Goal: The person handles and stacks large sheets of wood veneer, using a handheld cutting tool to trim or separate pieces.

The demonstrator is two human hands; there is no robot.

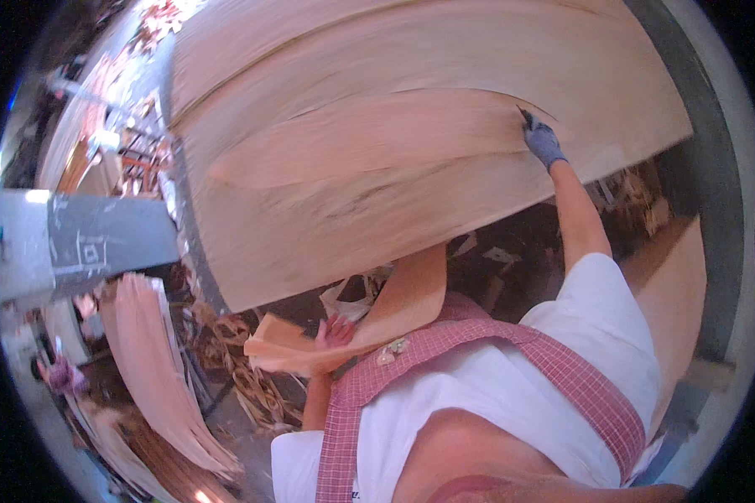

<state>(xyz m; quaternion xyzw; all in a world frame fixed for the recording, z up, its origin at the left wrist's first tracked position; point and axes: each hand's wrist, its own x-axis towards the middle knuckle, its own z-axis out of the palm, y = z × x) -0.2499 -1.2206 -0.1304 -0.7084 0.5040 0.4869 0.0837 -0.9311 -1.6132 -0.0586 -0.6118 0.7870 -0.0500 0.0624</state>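
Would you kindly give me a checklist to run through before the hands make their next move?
1. Right hand gloved: ok.
2. Left hand gloved: not ok, looks bare.
3. Left hand apart from the right hand's dark tool: ok.
4. Tool tip touching the large wood sheet: cannot tell.
5. Curled sheet firmly gripped by the left hand: cannot tell.
6. Area at the person's left free of loose strips: not ok.
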